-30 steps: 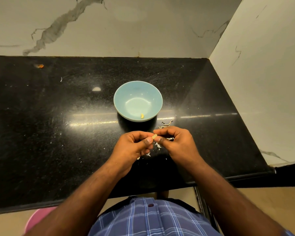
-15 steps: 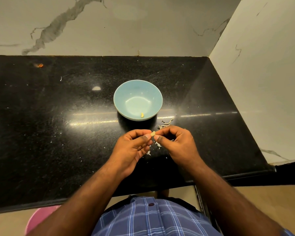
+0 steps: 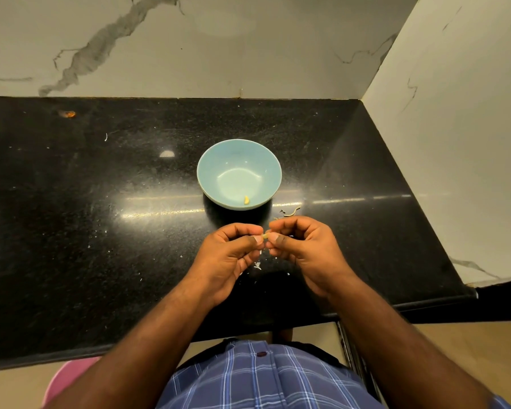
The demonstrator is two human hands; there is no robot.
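Observation:
A small pale clove-like piece (image 3: 265, 235) sits between the fingertips of both hands, just above the black counter (image 3: 86, 202). My left hand (image 3: 230, 258) pinches it with thumb and forefinger, and my right hand (image 3: 303, 249) pinches its other end. Beyond the hands stands a light blue bowl (image 3: 219, 172) holding one small yellow peeled piece (image 3: 246, 200). Thin peel scraps (image 3: 289, 213) lie on the counter between the bowl and my right hand, and more scraps (image 3: 258, 264) lie under the hands.
White marble walls close the counter at the back and on the right (image 3: 455, 143). A small orange speck (image 3: 68, 114) lies at the far left. A pink round object (image 3: 68, 379) shows below the counter's front edge.
Both hands have stayed together on the small piece, lifting slightly toward the bowl, with the fingertips shifting on it. The bowl has not moved.

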